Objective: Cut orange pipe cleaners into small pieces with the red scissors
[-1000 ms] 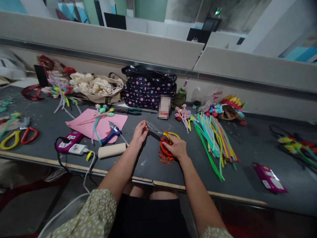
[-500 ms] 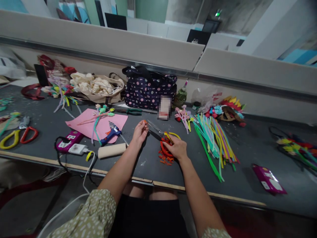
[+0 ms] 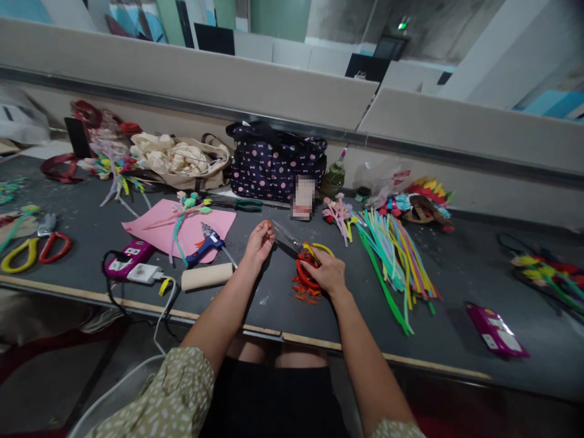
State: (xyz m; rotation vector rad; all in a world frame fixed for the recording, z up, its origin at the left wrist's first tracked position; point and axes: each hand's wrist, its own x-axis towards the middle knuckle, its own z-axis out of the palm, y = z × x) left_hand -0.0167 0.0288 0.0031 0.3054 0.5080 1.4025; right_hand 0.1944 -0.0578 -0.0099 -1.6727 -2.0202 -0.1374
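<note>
My left hand (image 3: pixel 260 243) pinches a small orange piece (image 3: pixel 268 224) between its fingertips. In my right hand (image 3: pixel 327 269) are scissors (image 3: pixel 287 236) with red and yellow handles; their blades point up and left, with the tips close to the orange piece. Small orange cut pieces (image 3: pixel 307 297) lie on the dark table beneath the scissors' handles. To the right of that hand is a spread bundle of coloured fuzzy stems (image 3: pixel 396 255), green, yellow and lilac.
A blue glue gun (image 3: pixel 206 244) and pink sheet (image 3: pixel 150 222) lie left, near a beige roll (image 3: pixel 207 277) and a purple power strip (image 3: pixel 130 260). A dark patterned bag (image 3: pixel 274 161) stands behind. Another pair of scissors (image 3: pixel 45 226) lies far left; a purple packet (image 3: pixel 496 330) lies right.
</note>
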